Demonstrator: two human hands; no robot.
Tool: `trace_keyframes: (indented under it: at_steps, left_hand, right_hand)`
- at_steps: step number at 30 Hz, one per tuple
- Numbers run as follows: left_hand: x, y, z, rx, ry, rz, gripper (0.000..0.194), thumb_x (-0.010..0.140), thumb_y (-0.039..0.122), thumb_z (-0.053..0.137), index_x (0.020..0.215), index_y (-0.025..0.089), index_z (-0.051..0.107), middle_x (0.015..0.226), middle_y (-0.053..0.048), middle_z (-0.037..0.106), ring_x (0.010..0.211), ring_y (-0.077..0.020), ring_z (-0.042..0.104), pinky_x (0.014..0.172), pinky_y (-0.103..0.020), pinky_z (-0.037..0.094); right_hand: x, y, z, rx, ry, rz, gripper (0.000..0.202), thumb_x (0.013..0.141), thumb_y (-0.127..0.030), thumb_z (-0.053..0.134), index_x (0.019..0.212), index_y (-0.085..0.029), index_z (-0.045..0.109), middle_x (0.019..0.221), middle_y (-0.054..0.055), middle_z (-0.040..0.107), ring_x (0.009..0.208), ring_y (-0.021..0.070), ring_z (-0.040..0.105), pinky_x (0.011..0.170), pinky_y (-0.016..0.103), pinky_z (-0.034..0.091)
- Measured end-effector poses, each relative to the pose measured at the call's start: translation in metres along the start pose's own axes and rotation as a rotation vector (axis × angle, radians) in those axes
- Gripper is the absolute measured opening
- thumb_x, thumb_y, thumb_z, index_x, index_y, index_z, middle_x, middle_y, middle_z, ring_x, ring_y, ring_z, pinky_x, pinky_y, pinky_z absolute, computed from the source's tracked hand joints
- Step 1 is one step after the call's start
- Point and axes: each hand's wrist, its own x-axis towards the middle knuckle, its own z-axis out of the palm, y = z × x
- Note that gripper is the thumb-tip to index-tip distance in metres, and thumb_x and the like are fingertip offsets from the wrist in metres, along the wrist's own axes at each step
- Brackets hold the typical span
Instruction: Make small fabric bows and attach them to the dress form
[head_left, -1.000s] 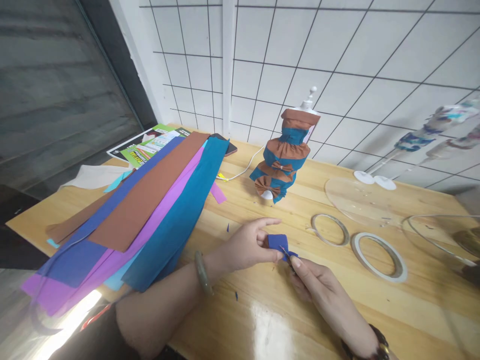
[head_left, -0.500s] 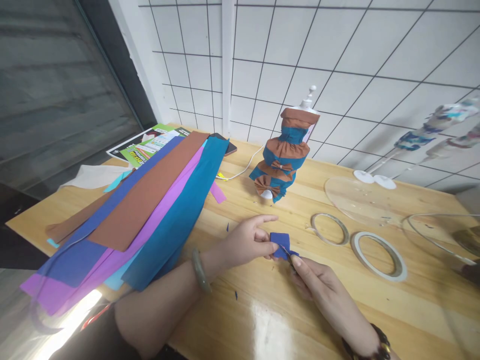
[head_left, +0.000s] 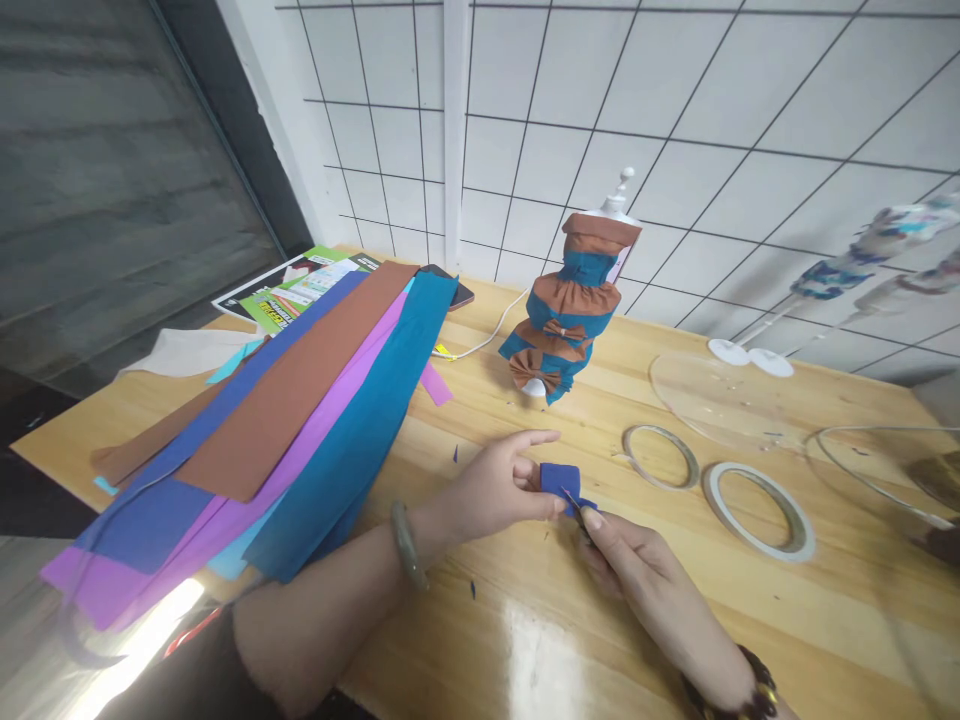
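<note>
My left hand (head_left: pixel 499 485) pinches a small dark blue piece (head_left: pixel 559 480) between thumb and fingers, its index finger stretched out above. From the right, my right hand (head_left: pixel 626 560) grips small scissors (head_left: pixel 576 508), whose blades lie over the lower part of the blue piece. The scissors' handles are mostly hidden by my fingers. Beyond my hands stands a small dress form (head_left: pixel 577 300) in a tiered brown and teal dress with bows.
Long strips of brown (head_left: pixel 300 390), blue, purple and teal material lie at the left. Tape rolls (head_left: pixel 795 548) rest at the right, near a clear round sheet (head_left: pixel 705 400). Behind the strips are leaflets (head_left: pixel 277 310) and a phone (head_left: pixel 459 293). Small blue scraps dot the table.
My left thumb has shifted slightly down and right along the blue piece, uncovering more of the scissor blades. My right hand has hardly moved.
</note>
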Motion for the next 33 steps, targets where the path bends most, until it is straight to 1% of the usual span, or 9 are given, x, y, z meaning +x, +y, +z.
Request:
trace_keyframes:
  at_steps: [6, 12, 24, 33]
  left_hand:
    - [-0.0001, -0.0020, 0.0000, 0.051, 0.001, 0.014, 0.071, 0.063, 0.016, 0.068, 0.127, 0.017, 0.036, 0.071, 0.000, 0.059, 0.064, -0.0106, 0.054, 0.065, -0.025, 0.041]
    - [-0.0004, -0.0013, 0.0010, 0.066, 0.005, 0.014, 0.072, 0.063, 0.017, 0.068, 0.127, 0.018, 0.036, 0.064, 0.003, 0.054, 0.059, -0.0085, 0.051, 0.060, -0.022, 0.039]
    - [-0.0003, -0.0035, -0.0011, 0.045, -0.006, -0.003, 0.073, 0.062, 0.017, 0.069, 0.127, 0.017, 0.036, 0.073, -0.002, 0.061, 0.065, -0.0122, 0.057, 0.066, -0.027, 0.042]
    - [-0.0001, -0.0043, -0.0027, 0.011, -0.023, -0.011, 0.073, 0.062, 0.016, 0.069, 0.127, 0.017, 0.036, 0.074, -0.002, 0.063, 0.067, -0.0127, 0.059, 0.066, -0.027, 0.043]
  right_hand:
    - [-0.0004, -0.0017, -0.0001, -0.004, -0.004, 0.009, 0.045, 0.083, -0.056, 0.034, 0.054, -0.021, 0.031, 0.052, -0.006, 0.025, 0.048, 0.0104, 0.022, 0.046, 0.025, 0.018]
    - [-0.0009, -0.0030, 0.0004, -0.003, -0.001, 0.021, 0.047, 0.080, -0.060, 0.034, 0.054, -0.021, 0.030, 0.052, -0.006, 0.023, 0.048, 0.0101, 0.020, 0.045, 0.025, 0.016]
    - [0.0002, -0.0020, 0.0008, 0.004, -0.011, 0.006, 0.046, 0.081, -0.058, 0.035, 0.055, -0.021, 0.031, 0.052, -0.006, 0.023, 0.048, 0.0096, 0.019, 0.044, 0.025, 0.016]
    - [-0.0012, -0.0010, -0.0005, -0.029, -0.002, -0.005, 0.047, 0.080, -0.060, 0.034, 0.054, -0.021, 0.031, 0.052, -0.006, 0.022, 0.048, 0.0098, 0.020, 0.044, 0.025, 0.017]
